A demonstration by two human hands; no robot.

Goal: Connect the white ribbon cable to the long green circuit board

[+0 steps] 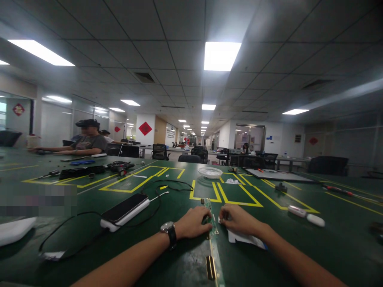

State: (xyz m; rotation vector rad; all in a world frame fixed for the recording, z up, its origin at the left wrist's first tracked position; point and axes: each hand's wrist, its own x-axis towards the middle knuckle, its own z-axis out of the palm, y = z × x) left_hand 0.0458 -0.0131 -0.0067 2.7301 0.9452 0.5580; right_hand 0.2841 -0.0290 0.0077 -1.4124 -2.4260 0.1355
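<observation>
A long, narrow green circuit board (214, 249) lies lengthwise in front of me on the green tabletop, with a dark and gold ribbon-like connector (210, 268) at its near part. My left hand (193, 223), a watch (169, 231) on its wrist, has its fingers closed on the left edge of the board. Just right of the board is my right hand (237, 219), its fingers bent into a pinch; what they hold, if anything, is hidden. Beneath that hand and forearm lies a white sheet or cloth (243, 238), partly covered.
A phone (125, 208) rests on a white block to the left, beside a looping black cable (155, 211). Farther off stand a white basket (210, 172) and a flat board (279, 175). A white oblong case (315, 220) lies right. A person (89, 139) sits at far left.
</observation>
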